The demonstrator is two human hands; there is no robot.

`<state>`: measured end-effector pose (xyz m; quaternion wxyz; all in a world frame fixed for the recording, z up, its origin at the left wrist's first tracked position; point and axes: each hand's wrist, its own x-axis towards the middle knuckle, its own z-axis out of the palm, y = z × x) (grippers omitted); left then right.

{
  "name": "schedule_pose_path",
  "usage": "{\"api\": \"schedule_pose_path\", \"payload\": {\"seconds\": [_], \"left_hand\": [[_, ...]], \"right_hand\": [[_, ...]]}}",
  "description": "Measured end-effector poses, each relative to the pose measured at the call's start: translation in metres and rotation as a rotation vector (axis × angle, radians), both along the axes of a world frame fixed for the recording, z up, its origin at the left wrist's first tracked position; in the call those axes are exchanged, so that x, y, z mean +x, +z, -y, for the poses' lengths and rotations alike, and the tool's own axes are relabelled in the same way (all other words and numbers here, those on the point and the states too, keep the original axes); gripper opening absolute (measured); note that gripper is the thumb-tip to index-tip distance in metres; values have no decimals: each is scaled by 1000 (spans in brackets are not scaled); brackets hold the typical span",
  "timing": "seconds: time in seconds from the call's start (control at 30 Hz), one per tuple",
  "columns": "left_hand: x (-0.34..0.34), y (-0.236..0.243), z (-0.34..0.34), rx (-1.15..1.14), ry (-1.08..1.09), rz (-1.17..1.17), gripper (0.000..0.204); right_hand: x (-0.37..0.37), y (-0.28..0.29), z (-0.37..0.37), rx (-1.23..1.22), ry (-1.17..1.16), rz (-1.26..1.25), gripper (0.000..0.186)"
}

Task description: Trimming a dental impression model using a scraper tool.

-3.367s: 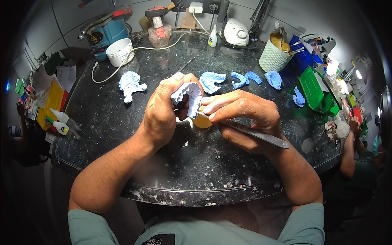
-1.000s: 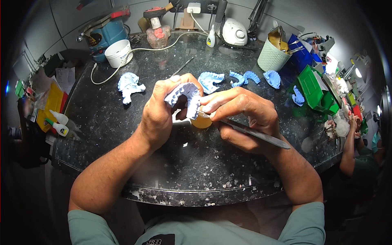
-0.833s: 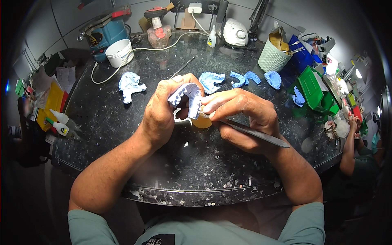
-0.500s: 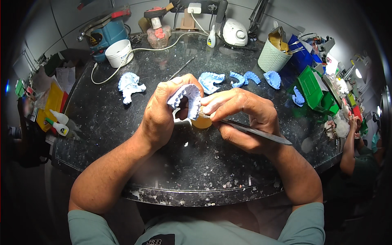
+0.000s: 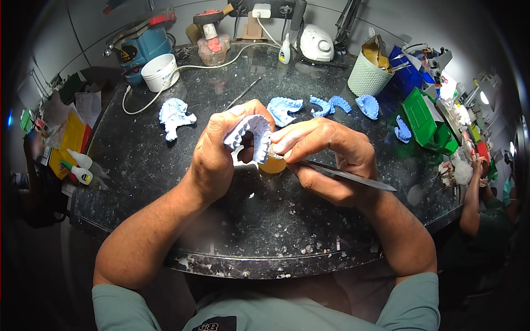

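My left hand [image 5: 214,146] is closed round a horseshoe-shaped, pale lavender plaster dental cast [image 5: 264,144], with its row of teeth facing inward and left. Close against the cast's right side is my right hand [image 5: 331,157], thumb and fingers pinched together. A long flat metal tool [image 5: 359,177] lies in its grip, the grey end sticking out to the lower right. At the fingertips there is something small and pale that I cannot make out. Under them a yellow-orange round thing [image 5: 273,165] shows in part, on or just above the black bench.
Several blue plaster pieces lie beyond my hands, among them a cast [image 5: 285,110] and a broken piece [image 5: 175,117]. A thin metal instrument [image 5: 243,92] rests between them. Farther back stand a white tub [image 5: 160,73], a white machine [image 5: 317,44], a pale green bin [image 5: 369,76] and green trays [image 5: 422,118].
Both hands stay nearly in place. The cast tips very slightly to the left, and the outer end of the flat tool rises a little.
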<state>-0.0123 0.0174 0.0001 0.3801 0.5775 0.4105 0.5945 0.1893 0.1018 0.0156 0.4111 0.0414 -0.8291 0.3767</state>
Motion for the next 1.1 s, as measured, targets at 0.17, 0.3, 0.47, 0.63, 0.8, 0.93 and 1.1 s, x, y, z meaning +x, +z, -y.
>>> {"api": "schedule_pose_path", "payload": {"seconds": [0.17, 0.3, 0.47, 0.63, 0.8, 0.93, 1.1], "left_hand": [[0, 0, 0, -9, 12, -4, 56], [-1, -2, -1, -13, 19, 0, 55], [0, 0, 0, -15, 15, 12, 55], [0, 0, 0, -16, 8, -3, 54], [1, -1, 2, 63, 65, -110, 61], [0, 0, 1, 19, 79, -148, 63], [4, -2, 0, -11, 124, -104, 59]], "right_hand": [[0, 0, -1, 7, 15, 5, 23], [-1, -1, 0, 27, -26, 13, 22], [0, 0, -1, -22, 26, 13, 21], [1, 1, -2, -9, 1, 38, 20], [1, 0, -2, -6, -30, 50, 20], [-1, -3, -5, 62, 2, 20, 20], [0, -1, -3, 84, -33, 65, 20]]}}
